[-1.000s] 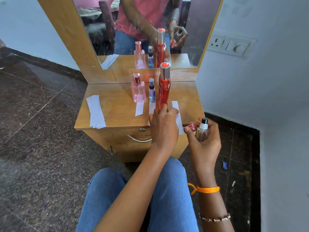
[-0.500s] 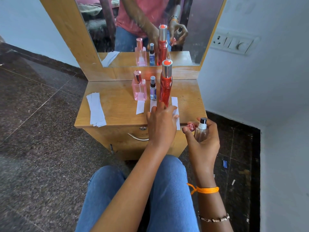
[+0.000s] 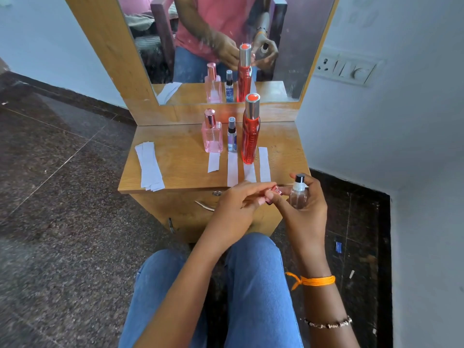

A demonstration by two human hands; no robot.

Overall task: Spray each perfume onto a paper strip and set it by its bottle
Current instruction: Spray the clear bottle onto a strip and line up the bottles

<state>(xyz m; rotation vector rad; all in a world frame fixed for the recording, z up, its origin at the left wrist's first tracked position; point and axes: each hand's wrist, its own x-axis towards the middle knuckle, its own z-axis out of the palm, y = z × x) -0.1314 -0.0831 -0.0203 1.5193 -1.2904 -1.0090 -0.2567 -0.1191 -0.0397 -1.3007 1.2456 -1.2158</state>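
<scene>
Now I am gripping the clear bottle (image 3: 298, 194) in my right hand (image 3: 305, 209) just off the table (image 3: 175, 169) edge, while my left hand (image 3: 238, 207) is pinching its pink cap (image 3: 273, 190).

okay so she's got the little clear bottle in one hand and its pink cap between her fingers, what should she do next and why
Probably press the pink cap back onto the clear bottle. The right hand grips the bottle with its black nozzle bare, the left hand pinches the cap beside it, and a fourth paper strip already lies right of the red bottle.
</scene>
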